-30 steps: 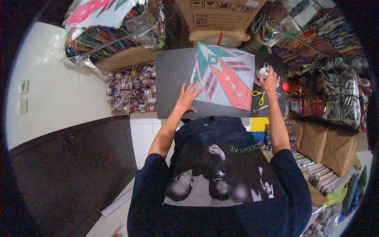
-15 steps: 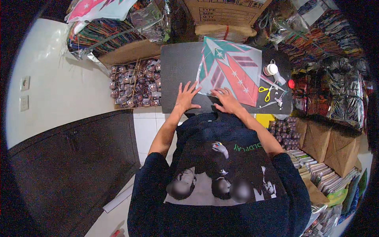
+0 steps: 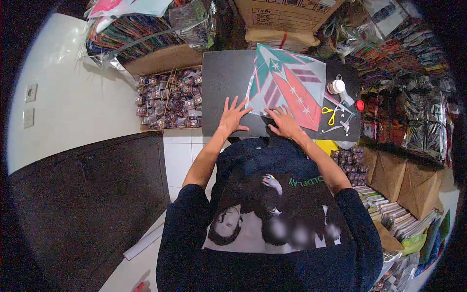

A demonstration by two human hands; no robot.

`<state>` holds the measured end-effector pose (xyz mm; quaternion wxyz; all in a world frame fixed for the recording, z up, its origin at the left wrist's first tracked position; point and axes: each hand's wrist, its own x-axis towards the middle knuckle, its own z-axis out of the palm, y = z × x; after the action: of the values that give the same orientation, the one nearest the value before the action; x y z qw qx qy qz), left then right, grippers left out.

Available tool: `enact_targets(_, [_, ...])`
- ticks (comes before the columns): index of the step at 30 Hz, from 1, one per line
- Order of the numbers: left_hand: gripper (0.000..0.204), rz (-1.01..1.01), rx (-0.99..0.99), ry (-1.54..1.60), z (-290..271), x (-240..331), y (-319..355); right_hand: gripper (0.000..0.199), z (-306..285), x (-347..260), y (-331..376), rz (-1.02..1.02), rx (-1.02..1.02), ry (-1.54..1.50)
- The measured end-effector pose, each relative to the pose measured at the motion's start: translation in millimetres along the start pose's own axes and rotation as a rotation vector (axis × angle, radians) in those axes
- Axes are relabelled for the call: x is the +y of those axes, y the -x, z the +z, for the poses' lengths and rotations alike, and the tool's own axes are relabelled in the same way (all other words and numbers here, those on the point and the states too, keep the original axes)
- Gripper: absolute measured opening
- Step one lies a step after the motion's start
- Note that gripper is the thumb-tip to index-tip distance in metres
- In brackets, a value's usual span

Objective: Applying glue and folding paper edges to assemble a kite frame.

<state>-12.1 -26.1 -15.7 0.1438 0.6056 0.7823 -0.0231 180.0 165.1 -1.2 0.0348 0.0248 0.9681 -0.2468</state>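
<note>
A thin kite point(image 3: 297, 87), printed in green, red and white with stars and striped panels, lies flat on the dark tabletop point(image 3: 224, 73). My left hand point(image 3: 234, 118) rests with its fingers spread on the table, fingertips at the kite's near left corner. Over the kite's near edge lies my right hand point(image 3: 285, 122), its fingers apart and slightly bent, pressing on the sheet. Neither hand grips anything. To the right of the kite are yellow-handled scissors point(image 3: 329, 117) and a white bottle point(image 3: 335, 87).
A red round lid point(image 3: 360, 105) and white scraps point(image 3: 344, 125) lie at the table's right. Left of the table stands a carton of small packed items point(image 3: 168, 100). Bundled plastic-wrapped stock point(image 3: 422, 114) crowds the right side, and a large cardboard box point(image 3: 292, 14) stands behind.
The view has shifted slightly, so the table appears a little to the right. Both hands stay at the kite's near edge; the right hand's fingers have moved slightly along it.
</note>
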Motion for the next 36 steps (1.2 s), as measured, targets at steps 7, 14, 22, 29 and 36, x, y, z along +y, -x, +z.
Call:
enact_targets(7, [0.096,-0.006,-0.005,0.032,0.3,-0.1,-0.4,0.070,1.9,1.1,15.0,0.009,-0.026,0.100])
enact_targets(14, [0.096,-0.009,-0.019,0.048,-0.2,-0.8,-1.1,0.072,1.0,2.5,20.9,-0.013,0.017,0.079])
enact_targets(22, [0.099,-0.009,-0.039,-0.035,5.2,-2.4,-2.0,0.072,-2.6,0.4,11.6,0.016,-0.099,0.131])
enact_targets(29, [0.098,-0.036,-0.056,-0.008,-0.2,1.7,-2.2,0.080,10.1,-2.5,-2.9,-0.081,-0.060,0.139])
enact_targets(36, [0.098,-0.042,-0.052,0.004,0.3,0.7,-1.7,0.072,-5.7,-10.2,-8.2,-0.022,-0.132,0.130])
